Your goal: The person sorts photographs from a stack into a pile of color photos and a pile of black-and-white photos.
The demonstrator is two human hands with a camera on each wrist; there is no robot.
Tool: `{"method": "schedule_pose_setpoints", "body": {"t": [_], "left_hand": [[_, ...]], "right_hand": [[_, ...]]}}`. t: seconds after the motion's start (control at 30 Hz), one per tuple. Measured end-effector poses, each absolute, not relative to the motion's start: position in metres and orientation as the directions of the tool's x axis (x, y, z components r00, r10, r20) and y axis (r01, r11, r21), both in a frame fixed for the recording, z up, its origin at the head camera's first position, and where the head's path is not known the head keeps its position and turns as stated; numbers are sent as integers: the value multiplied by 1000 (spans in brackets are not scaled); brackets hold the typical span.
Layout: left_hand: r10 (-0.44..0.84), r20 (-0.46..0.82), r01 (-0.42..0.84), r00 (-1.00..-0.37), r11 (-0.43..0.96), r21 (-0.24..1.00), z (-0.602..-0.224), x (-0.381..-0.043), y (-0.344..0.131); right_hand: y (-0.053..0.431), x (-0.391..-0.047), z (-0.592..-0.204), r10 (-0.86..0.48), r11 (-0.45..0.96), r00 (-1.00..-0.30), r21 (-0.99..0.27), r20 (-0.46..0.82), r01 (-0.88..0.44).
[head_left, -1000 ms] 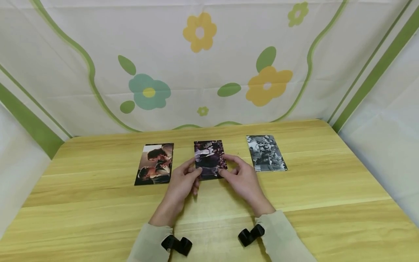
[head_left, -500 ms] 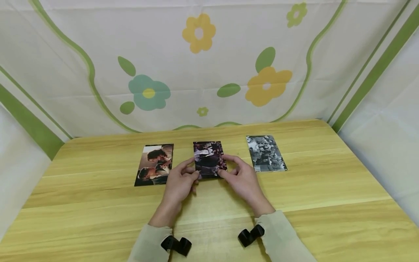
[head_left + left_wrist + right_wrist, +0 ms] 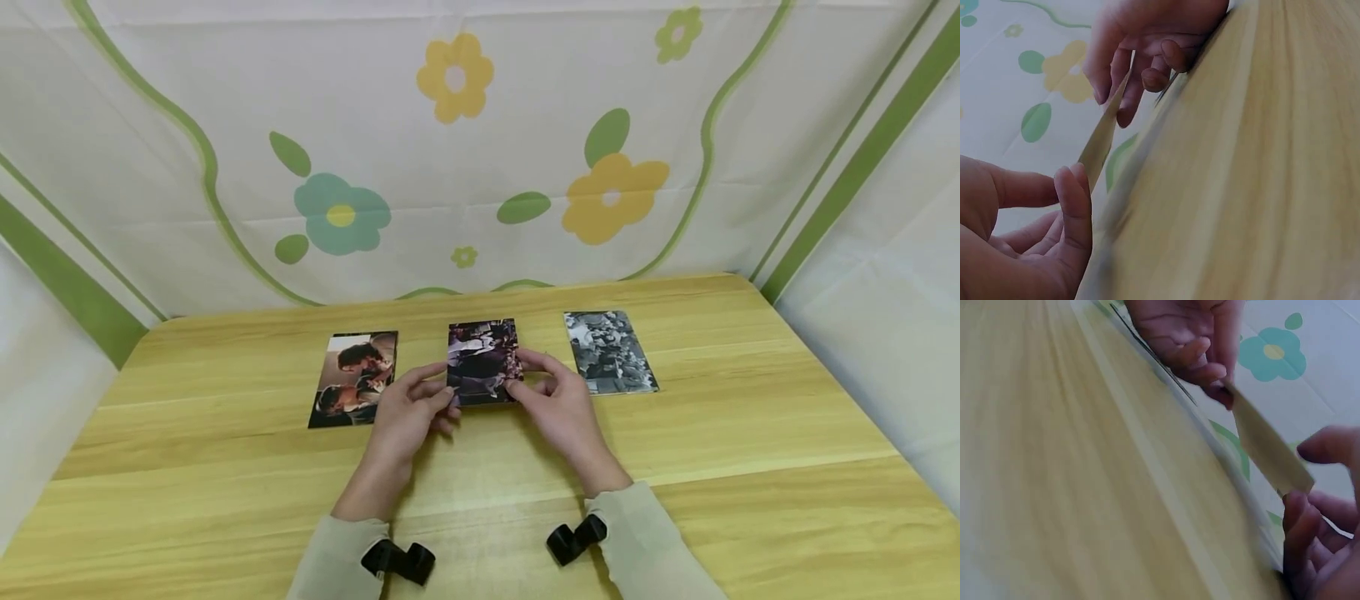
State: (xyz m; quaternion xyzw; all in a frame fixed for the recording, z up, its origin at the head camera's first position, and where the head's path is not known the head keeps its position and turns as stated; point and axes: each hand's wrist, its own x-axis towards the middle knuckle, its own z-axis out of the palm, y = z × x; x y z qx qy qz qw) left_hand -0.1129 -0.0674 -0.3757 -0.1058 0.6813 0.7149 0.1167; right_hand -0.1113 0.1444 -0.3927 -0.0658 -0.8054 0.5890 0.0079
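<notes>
A dark, purplish photo card (image 3: 482, 358) is held between both hands in the middle of the head view. The left hand (image 3: 401, 417) pinches its left edge near the lower corner, thumb on top. On the opposite edge the right hand (image 3: 558, 408) grips it between thumb and fingers. Seen from the left wrist, the card (image 3: 1099, 147) is tilted and raised off the table, its plain side showing. The right wrist view also has the card (image 3: 1266, 440) in the air between the left hand (image 3: 1188, 347) and the right hand (image 3: 1329, 531).
A colour photo card (image 3: 356, 379) showing two people lies to the left on the wooden table (image 3: 480, 517). To the right lies a black-and-white crowd photo card (image 3: 611, 352). Behind the table's far edge hangs a white cloth (image 3: 465, 158) with printed flowers.
The middle card has shifted slightly up and right in the head view. The left thumb has slid from the card's face toward its edge. Both side cards lie as before.
</notes>
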Motion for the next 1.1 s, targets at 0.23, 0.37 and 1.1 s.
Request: {"method": "schedule_pose_setpoints", "body": {"t": [0.23,0.37,1.1], "left_hand": [[33,-229,-230,-973,-46,972,-357,-116,-74],[42,-212,-214,-976,-51,976,-347,-115,-80],[73,-201,-202,-977,-10,979,-344,-112,-88]], "right_hand": [[148,-113,-375,46,187,-998,-982,51,-42],[146,-113,-368,33,155,-997,-985,76,-71],[142,-111,-364,59,139,-998,-990,35,-27]]}}
